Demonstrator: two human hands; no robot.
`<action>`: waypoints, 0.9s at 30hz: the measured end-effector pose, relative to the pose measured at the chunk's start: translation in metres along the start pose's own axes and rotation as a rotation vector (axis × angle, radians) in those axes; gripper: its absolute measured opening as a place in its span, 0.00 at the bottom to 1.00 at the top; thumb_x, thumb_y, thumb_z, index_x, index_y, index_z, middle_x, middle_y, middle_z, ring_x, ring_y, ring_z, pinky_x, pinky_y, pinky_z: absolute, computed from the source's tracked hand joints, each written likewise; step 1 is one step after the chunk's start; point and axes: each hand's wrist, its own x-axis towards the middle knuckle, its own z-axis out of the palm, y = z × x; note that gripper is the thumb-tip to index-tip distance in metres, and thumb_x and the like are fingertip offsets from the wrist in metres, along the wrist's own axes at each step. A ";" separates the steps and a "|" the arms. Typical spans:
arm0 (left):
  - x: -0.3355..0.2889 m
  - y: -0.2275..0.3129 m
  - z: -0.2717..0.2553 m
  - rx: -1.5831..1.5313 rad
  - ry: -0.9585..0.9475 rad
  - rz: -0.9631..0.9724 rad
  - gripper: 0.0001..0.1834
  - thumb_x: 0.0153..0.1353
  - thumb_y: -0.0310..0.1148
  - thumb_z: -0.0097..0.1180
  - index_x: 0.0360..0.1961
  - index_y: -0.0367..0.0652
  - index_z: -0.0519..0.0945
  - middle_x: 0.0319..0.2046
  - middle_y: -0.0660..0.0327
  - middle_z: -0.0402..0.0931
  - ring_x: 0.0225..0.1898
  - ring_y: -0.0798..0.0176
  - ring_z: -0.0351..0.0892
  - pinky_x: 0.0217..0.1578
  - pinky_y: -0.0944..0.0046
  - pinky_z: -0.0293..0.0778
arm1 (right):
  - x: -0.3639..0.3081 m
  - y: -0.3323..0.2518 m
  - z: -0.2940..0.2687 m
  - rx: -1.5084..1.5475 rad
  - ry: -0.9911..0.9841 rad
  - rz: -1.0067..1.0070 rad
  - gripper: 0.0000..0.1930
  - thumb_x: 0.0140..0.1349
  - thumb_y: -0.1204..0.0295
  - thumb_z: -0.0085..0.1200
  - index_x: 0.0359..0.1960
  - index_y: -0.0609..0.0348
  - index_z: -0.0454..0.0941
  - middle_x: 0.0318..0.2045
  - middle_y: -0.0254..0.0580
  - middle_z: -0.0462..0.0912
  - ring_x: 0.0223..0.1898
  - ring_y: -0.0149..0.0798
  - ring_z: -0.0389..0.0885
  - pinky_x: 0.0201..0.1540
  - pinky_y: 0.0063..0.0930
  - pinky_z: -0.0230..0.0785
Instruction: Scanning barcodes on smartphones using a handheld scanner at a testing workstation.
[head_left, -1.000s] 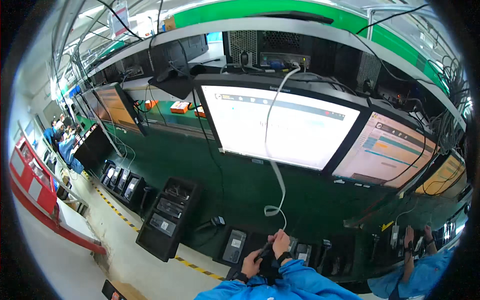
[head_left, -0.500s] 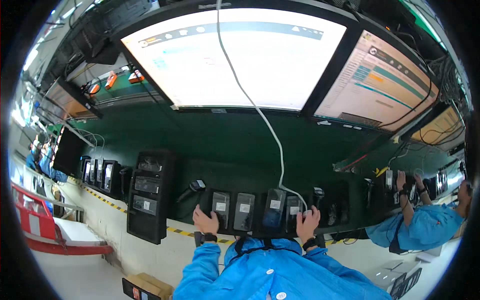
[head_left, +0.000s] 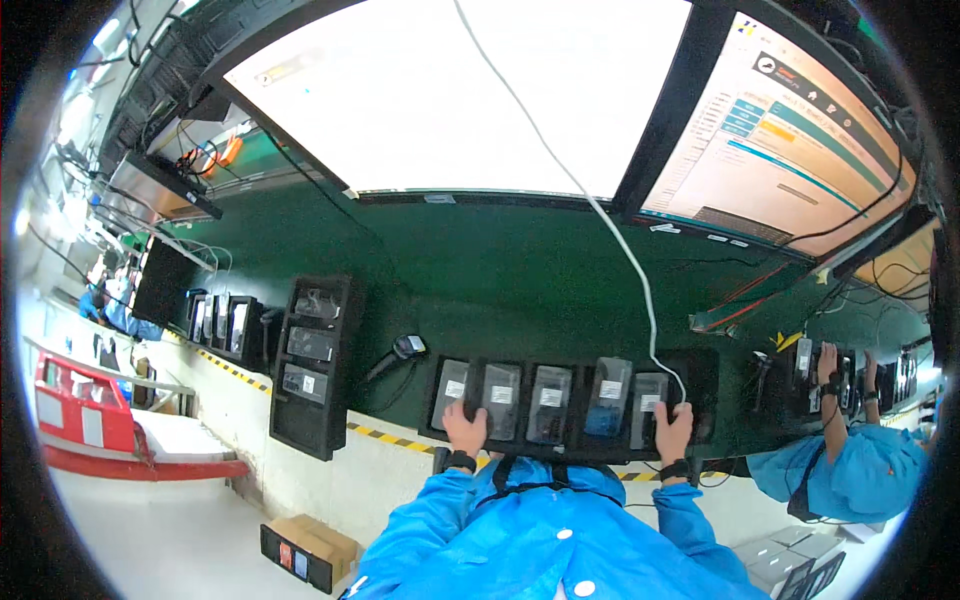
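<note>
A row of flat dark devices in clear wrapping, each with a white label, stands in a black tray [head_left: 572, 452] in front of me. My left hand [head_left: 465, 428] is at the lower end of the leftmost wrapped device [head_left: 453, 382], thumb and fingers closed round it. At the right end of the row, my right hand [head_left: 674, 434] has its fingers closed at the end of a white cable [head_left: 640, 280], beside the rightmost wrapped device [head_left: 648, 392]. The wrapped device [head_left: 609, 385] next to that one sits higher and shows a bluish lower part.
A handheld scanner [head_left: 398, 353] lies left of the tray, and beyond it a black rack [head_left: 310, 370] holds more wrapped devices. Large screens [head_left: 450, 110] stand behind the green bench [head_left: 520, 270]. To the right, a co-worker in blue [head_left: 845, 475] handles similar devices.
My left hand has moved from beside the row onto its leftmost device. One more wrapped device now shows at the left. My right hand and the cable end are farther right; the view has shifted.
</note>
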 end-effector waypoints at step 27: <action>0.167 -0.079 -0.098 0.030 -0.410 0.082 0.22 0.47 0.43 0.61 0.38 0.36 0.78 0.33 0.43 0.79 0.38 0.42 0.79 0.39 0.51 0.75 | -0.103 -0.247 0.193 0.925 -0.839 0.469 0.19 0.70 0.52 0.36 0.48 0.54 0.67 0.59 0.47 0.70 0.58 0.39 0.70 0.54 0.32 0.64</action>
